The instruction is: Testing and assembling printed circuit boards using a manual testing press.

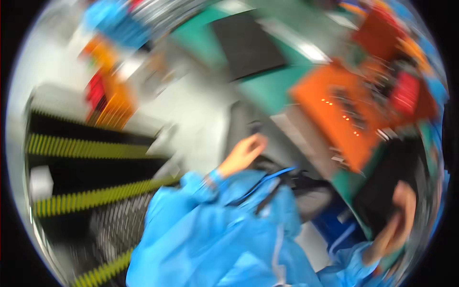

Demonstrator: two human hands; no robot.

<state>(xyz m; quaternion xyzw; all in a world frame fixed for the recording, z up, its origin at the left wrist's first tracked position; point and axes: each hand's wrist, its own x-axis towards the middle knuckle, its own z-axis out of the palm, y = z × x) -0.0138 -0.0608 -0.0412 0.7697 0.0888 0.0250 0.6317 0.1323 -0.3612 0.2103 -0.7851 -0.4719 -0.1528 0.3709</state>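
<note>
The dark panel [382, 191] at the green desk [272, 86] edge is being gripped by the right hand [397, 220], fingers clenched; the left hand [244, 153], fingers loosely released, should be brought across for support.

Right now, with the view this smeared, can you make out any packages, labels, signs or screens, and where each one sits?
No label, sign or screen can be told apart; the picture is too blurred.
Dark flat panel: top centre on the green bench, rectangular, black; screen or mat, cannot tell.
Orange tray: right of centre, flat, rectangular, with small lit dots.
Black slab: lower right, by the right hand.
Left hand: centre, holding nothing readable.
</note>
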